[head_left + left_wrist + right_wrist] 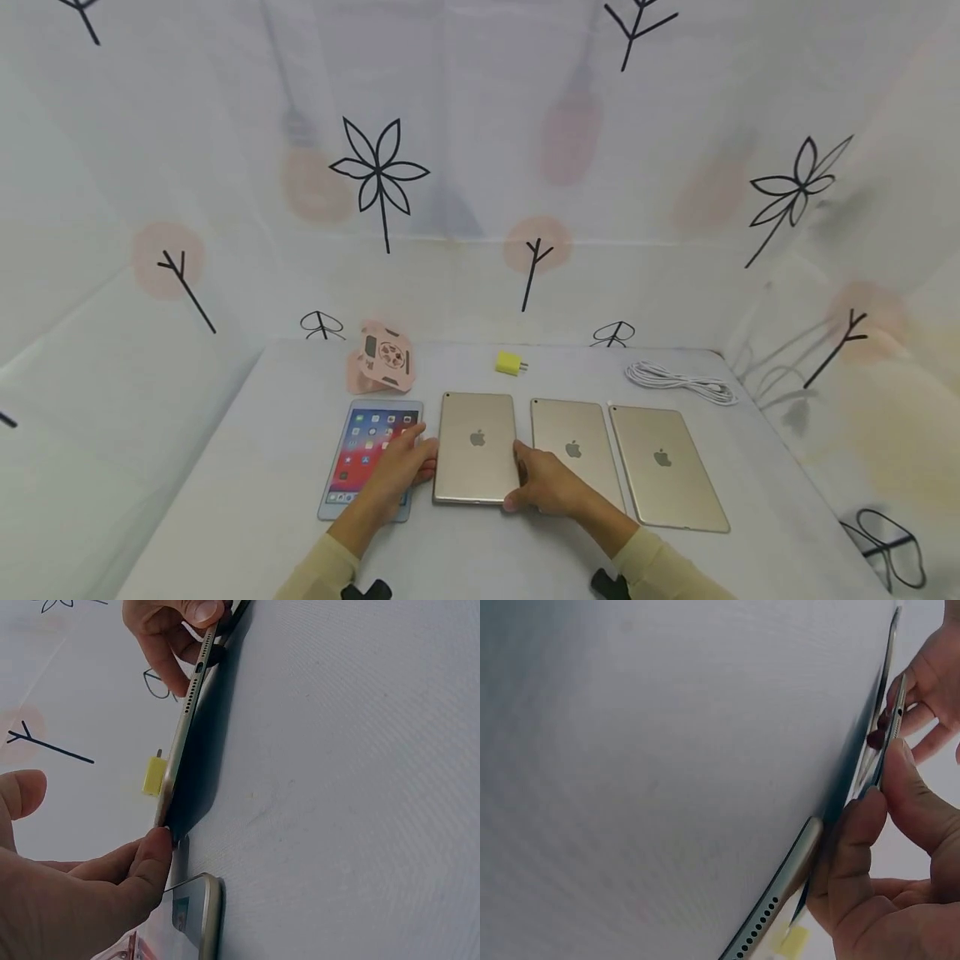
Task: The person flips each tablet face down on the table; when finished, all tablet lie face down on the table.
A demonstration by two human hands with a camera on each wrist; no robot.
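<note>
A gold-backed tablet (pixel 476 450) is between my hands, back side up and slightly raised from the table. My right hand (pixel 551 482) pinches its near right corner, with the thumb (pixel 904 769) on the edge and fingers underneath. At the tablet's left edge, the fingertips of my left hand (pixel 401 467) touch it from beside and below, while the thumb (pixel 26 793) stands away from it. Under my left forearm lies a tablet with a lit screen (pixel 360 454). Right of the held one lie a second gold tablet (pixel 573 425), partly covered by my right hand, and a third (pixel 667 467).
Toward the back of the white table (pixel 465 558) are a pink folding stand (pixel 382 358), a yellow plug adapter (pixel 508 362) and a coiled white cable (pixel 678 382). A patterned white cloth (pixel 450 283) rises behind and on both sides.
</note>
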